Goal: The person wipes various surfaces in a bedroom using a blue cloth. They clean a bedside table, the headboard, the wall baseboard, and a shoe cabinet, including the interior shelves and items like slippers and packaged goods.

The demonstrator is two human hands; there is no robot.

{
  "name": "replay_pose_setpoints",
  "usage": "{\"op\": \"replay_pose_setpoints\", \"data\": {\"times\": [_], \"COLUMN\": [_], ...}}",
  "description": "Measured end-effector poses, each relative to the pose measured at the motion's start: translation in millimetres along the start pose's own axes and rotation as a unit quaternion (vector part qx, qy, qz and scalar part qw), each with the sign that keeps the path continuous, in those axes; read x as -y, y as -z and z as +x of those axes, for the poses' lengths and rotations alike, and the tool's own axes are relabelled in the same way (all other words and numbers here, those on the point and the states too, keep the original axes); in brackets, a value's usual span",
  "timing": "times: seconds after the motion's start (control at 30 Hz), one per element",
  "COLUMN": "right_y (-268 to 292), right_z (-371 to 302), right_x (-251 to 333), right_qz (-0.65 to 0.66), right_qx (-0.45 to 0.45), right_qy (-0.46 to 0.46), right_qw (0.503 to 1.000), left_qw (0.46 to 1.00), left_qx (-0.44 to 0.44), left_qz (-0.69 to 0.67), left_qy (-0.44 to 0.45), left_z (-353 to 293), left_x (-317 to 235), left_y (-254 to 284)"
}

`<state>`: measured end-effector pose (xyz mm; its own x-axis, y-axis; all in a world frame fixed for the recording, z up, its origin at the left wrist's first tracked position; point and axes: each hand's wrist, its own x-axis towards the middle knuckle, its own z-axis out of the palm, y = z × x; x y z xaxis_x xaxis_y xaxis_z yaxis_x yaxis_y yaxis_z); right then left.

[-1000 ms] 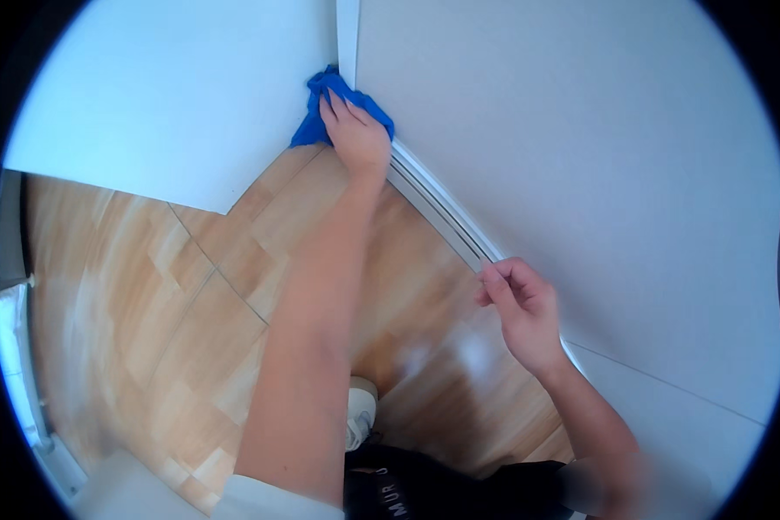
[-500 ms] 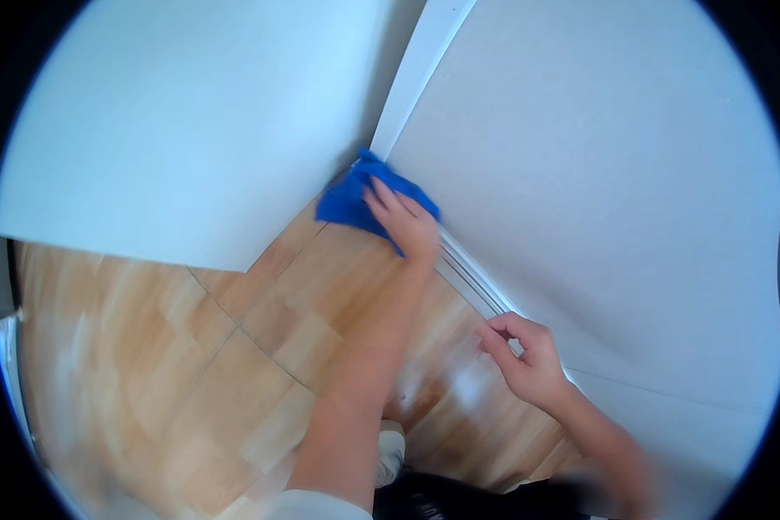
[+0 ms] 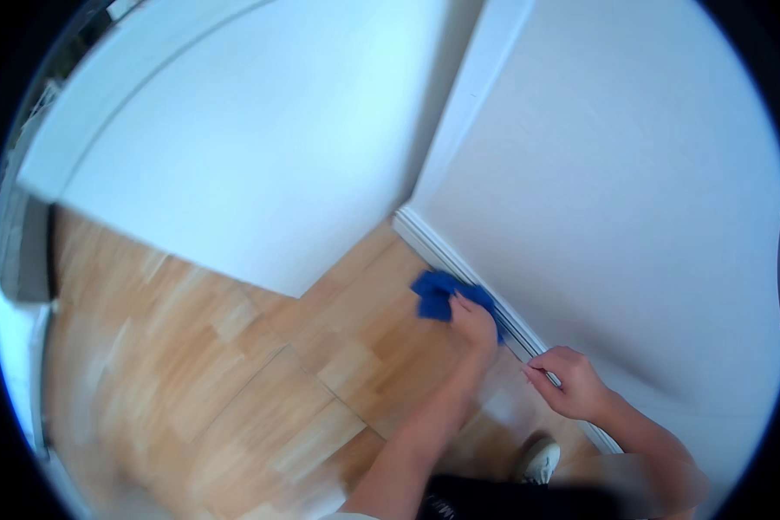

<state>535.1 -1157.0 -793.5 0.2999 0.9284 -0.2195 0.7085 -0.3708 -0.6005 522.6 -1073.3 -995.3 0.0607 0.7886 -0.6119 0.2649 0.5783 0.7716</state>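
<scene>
A crumpled blue cloth (image 3: 435, 296) lies against the grooved white baseboard (image 3: 438, 248), partly over the wooden-look floor. My left hand (image 3: 475, 322) is closed on it, the fingers bent over its right side and slightly blurred. Lower right along the same baseboard is my right hand (image 3: 572, 383), with thumb and forefinger pinched together close to the strip's top edge. Whatever may be between those fingertips is too small to make out.
A white door-like panel (image 3: 260, 156) stands at the left, its lower corner over the tiled floor (image 3: 234, 364). To the right rises a pale wall (image 3: 615, 191), meeting a white door frame (image 3: 468, 104). My shoe (image 3: 539, 459) shows at the bottom.
My left hand has drawn the cloth along the baseboard, away from the door-frame corner and toward my right hand. The right hand keeps its pinch beside the strip. The view has shifted.
</scene>
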Motion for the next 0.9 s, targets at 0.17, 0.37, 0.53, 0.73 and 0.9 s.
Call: {"op": "replay_pose_setpoints", "data": {"times": [0.17,0.37,0.53,0.73,0.9], "right_y": [-6.4,-47.3,-58.8,-18.5,24.6], "right_z": [45.1,98.2,102.5,51.6,31.1], "right_x": [8.7,-15.0,-17.7,85.7,163.1], "right_qz": [0.133,0.342,0.463,0.575,0.623], "right_qx": [-0.053,0.007,0.128,0.211,0.281], "right_qy": [0.051,0.057,-0.082,-0.253,-0.212], "right_qw": [0.988,0.938,0.873,0.749,0.699], "left_qw": [0.860,0.727,0.659,0.742,0.732], "left_qx": [0.294,0.449,0.475,0.341,0.309], "left_qz": [-0.356,-0.482,-0.577,-0.566,-0.600], "left_qy": [0.215,0.192,0.084,0.118,0.094], "left_z": [-15.0,3.9,-32.3,-126.7,-186.1], "left_x": [-1.9,-30.6,-46.4,-126.0,-184.5], "left_y": [87.1,196.6,193.8,254.1,324.2]}}
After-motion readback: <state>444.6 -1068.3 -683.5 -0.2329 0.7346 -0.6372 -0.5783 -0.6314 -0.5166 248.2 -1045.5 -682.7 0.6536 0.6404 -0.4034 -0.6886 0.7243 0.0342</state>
